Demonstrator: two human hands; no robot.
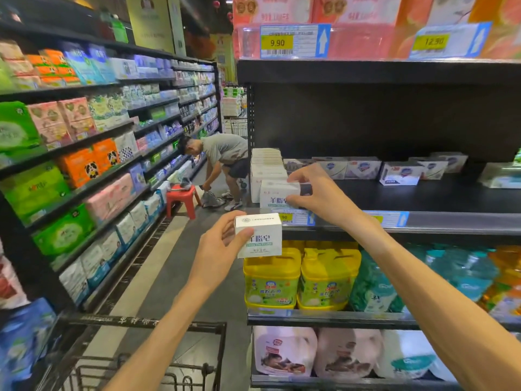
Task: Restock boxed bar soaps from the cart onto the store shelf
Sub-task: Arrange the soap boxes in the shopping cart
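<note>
— Position of the hands?
— Right hand (318,193) pinches a white soap box (277,193) at the shelf (423,198) front edge, beside the stacked row (266,167). Left hand (222,244) grips a second box (259,235) below and left — nearer the cart (141,348).
— Condition?
— Clean white cartons, green print, upright, faces outward.

Two bare forearms, left hand (218,246), right hand (321,193), sleeveless.
</note>
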